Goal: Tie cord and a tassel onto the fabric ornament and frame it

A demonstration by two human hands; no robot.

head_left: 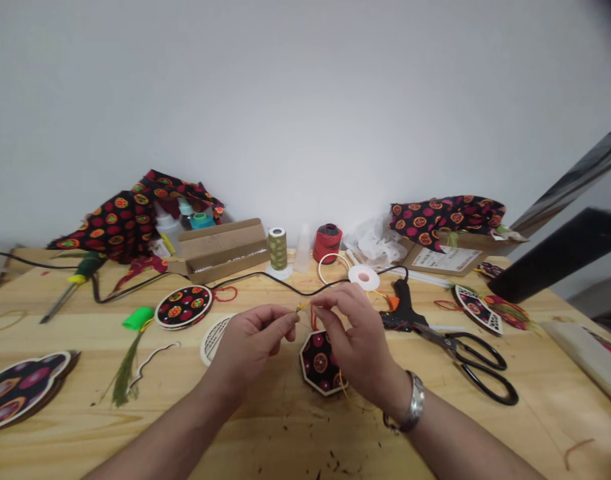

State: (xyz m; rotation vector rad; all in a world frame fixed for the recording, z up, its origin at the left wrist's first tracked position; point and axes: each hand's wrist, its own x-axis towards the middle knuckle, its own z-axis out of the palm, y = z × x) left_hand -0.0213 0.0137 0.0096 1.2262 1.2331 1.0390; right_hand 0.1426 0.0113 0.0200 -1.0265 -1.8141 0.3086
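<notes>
Two bare forearms, a silvery bracelet on the right wrist, cross a pale wooden workbench. Between the fingertips is a yellow cord: the left hand pinches it between thumb and forefinger, while the right hand, thumb nearly meeting fingers, grips it just alongside. Below the cord, partly behind the right hand, lies an octagonal ornament of patterned fabric in a pale frame.

Clockwise from that ornament, a red thread cone stands at 12 o'clock. At 1, a crumpled translucent plastic bag sits beside a cardboard carton topped with patterned cloth; the carton's white label bears print too small to read. A black glue gun rests at 2, black-handled scissors at 3. A round fabric ornament lies at 10. Toward 11, an open cardboard box hides its contents behind its front wall; behind it, bottles, one teal-capped, stand within draped cloth. Nearer 12, a green thread spool stands near a clear plastic cylinder.
</notes>
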